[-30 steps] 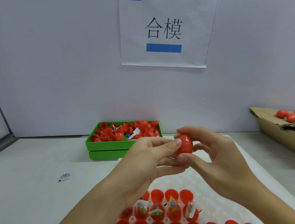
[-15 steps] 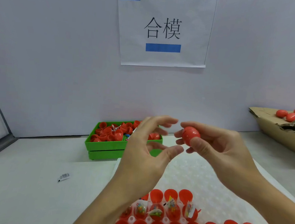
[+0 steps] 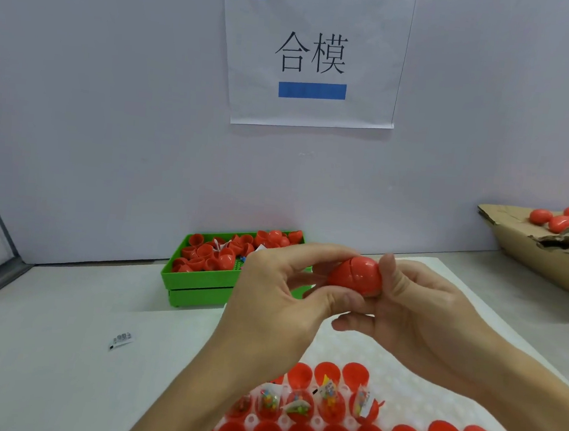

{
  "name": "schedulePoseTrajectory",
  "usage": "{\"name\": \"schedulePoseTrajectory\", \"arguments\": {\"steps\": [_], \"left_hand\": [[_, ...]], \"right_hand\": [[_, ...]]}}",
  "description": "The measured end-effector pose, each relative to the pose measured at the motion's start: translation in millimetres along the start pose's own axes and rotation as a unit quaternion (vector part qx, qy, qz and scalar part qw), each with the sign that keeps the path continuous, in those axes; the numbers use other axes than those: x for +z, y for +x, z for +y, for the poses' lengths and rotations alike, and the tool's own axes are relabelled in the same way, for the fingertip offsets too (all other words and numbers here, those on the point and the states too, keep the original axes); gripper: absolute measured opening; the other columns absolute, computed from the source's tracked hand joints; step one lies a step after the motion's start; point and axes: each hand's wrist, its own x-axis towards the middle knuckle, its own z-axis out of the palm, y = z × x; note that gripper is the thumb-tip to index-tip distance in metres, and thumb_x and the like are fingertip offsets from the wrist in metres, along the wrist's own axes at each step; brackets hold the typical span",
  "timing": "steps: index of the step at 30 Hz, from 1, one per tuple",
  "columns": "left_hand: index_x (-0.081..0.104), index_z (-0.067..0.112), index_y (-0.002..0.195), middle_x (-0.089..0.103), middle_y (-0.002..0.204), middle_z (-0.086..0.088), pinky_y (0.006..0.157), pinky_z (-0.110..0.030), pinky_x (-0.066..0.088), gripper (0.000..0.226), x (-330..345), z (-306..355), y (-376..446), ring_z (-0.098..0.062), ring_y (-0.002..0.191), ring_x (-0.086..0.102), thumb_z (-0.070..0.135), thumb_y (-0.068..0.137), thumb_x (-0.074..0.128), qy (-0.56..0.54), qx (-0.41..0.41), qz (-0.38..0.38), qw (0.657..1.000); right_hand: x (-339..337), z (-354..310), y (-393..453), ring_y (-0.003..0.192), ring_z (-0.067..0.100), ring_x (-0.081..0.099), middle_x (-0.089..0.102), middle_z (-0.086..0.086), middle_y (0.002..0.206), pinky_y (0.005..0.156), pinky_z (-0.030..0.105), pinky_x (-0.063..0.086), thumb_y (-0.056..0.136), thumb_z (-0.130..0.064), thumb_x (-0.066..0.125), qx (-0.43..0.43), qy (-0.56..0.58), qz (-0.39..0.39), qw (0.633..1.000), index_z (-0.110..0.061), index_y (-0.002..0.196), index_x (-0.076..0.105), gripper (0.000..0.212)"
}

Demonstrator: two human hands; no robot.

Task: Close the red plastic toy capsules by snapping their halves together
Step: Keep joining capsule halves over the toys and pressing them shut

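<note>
Since half a second ago the left hand [image 3: 279, 294] has returned to the capsule [image 3: 357, 273]. Head view: both hands pinch it above the tray's [image 3: 410, 370] far edge, right hand [image 3: 419, 313] equally near; long axis lies left-right, seam upright between them.

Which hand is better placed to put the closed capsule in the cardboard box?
Right hand: it grips the capsule and is nearer the box at right.
</note>
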Motion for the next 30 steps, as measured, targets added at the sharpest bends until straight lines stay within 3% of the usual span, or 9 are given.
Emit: {"name": "schedulePoseTrajectory", "arguments": {"steps": [4,9,12,16,20,25,28,30], "left_hand": [[0.076,0.022,0.101,0.074,0.089,0.011,0.083,-0.022,0.057,0.023,2.4,1.6,-1.2,-0.011,0.091,0.071,0.015,0.081,0.07,0.042,0.016,-0.008,0.999],[0.077,0.023,0.105,0.074,0.094,0.018,0.082,-0.013,0.054,0.026,1.1,2.0,-0.4,-0.001,0.093,0.068,0.015,0.081,0.067,0.086,0.033,-0.001,0.996],[0.073,0.026,0.108,0.071,0.097,0.021,0.078,-0.005,0.049,0.03,1.6,4.2,0.0,0.005,0.091,0.066,0.013,0.081,0.068,0.106,0.054,0.006,0.993],[0.073,0.024,0.103,0.071,0.096,0.017,0.077,-0.006,0.049,0.027,1.4,6.5,0.6,0.001,0.089,0.065,0.009,0.081,0.067,0.143,0.076,0.003,0.987],[0.076,0.013,0.099,0.073,0.084,0.005,0.072,-0.021,0.051,0.022,-0.1,7.6,-0.1,-0.012,0.082,0.065,0.009,0.084,0.06,0.207,0.084,-0.026,0.974],[0.075,0.011,0.098,0.071,0.085,0.004,0.076,-0.026,0.052,0.029,2.7,10.5,0.1,-0.013,0.079,0.065,0.018,0.085,0.051,0.263,0.077,-0.06,0.96],[0.076,0.01,0.091,0.072,0.082,0.005,0.073,-0.023,0.052,0.024,3.2,10.0,0.1,-0.012,0.077,0.065,0.016,0.08,0.054,0.273,0.077,-0.051,0.958],[0.078,0.015,0.092,0.073,0.084,0.009,0.075,-0.015,0.052,0.02,3.1,9.4,-0.3,-0.008,0.082,0.066,0.013,0.078,0.063,0.235,0.064,-0.03,0.969]], "right_hand": [[-2.6,0.7,-0.1,0.086,0.038,0.071,0.069,0.028,0.095,0.07,0.04,0.059,0.063,-0.044,0.089,0.017,0.008,0.013,1.0,0.008,0.1,0.069,0.067],[-6.3,1.0,0.5,0.091,0.04,0.069,0.069,0.027,0.096,0.071,0.04,0.057,0.083,-0.037,0.058,0.019,-0.035,-0.001,0.999,0.004,0.102,0.071,0.047],[-8.8,2.1,0.9,0.094,0.04,0.069,0.07,0.026,0.099,0.072,0.041,0.057,0.086,-0.037,0.054,0.014,-0.054,-0.009,0.998,-0.001,0.102,0.074,0.045],[-14.4,1.1,2.0,0.098,0.036,0.069,0.07,0.022,0.104,0.076,0.039,0.056,0.094,-0.035,0.047,0.021,-0.061,-0.043,0.997,-0.003,0.109,0.072,0.044],[-15.5,2.4,2.1,0.1,0.033,0.068,0.071,0.016,0.103,0.078,0.038,0.055,0.094,-0.043,0.059,0.026,-0.059,-0.073,0.995,-0.006,0.11,0.072,0.042],[-14.5,4.8,2.9,0.095,0.032,0.069,0.07,0.015,0.097,0.075,0.036,0.056,0.089,-0.047,0.065,0.036,-0.073,-0.073,0.994,-0.005,0.107,0.072,0.046],[-15.4,5.8,3.2,0.091,0.031,0.068,0.068,0.017,0.095,0.073,0.035,0.054,0.09,-0.037,0.056,0.047,-0.079,-0.063,0.994,0.004,0.107,0.068,0.046],[-15.7,3.7,2.8,0.09,0.029,0.068,0.069,0.018,0.095,0.073,0.034,0.055,0.091,-0.038,0.061,0.048,-0.078,-0.071,0.993,0.003,0.108,0.069,0.045]]}}
